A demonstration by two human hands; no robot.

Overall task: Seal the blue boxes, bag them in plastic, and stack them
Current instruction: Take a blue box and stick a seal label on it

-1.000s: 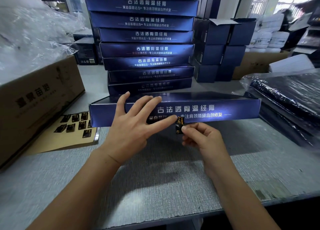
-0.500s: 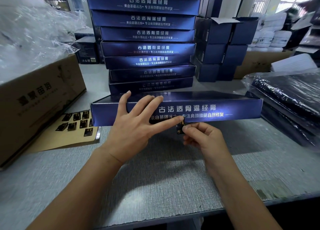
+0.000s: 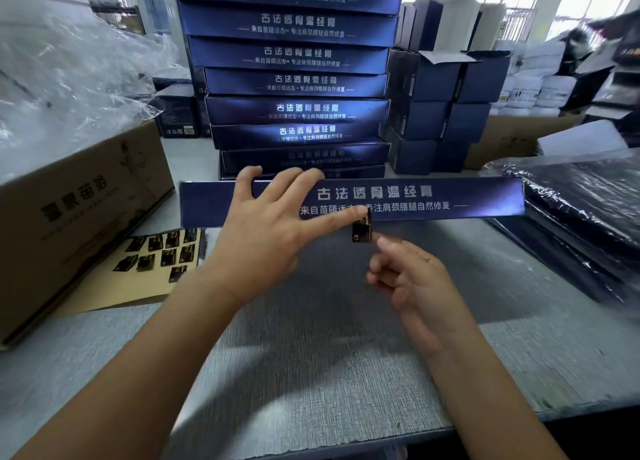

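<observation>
Grey table (image 3: 311, 362): left hand (image 3: 263, 238) presses spread fingers (image 3: 329, 218) on the blue box (image 3: 478, 200); right hand (image 3: 412, 279) hovers, fingers loosely curled.

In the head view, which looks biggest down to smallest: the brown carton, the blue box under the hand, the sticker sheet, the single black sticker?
1. brown carton, though the frame crops it
2. blue box
3. sticker sheet
4. single black sticker

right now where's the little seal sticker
Head view, centre: the seal sticker hangs off the lower front edge of the nearest blue box, below the index fingertip of the left hand and beyond the right hand.
</observation>
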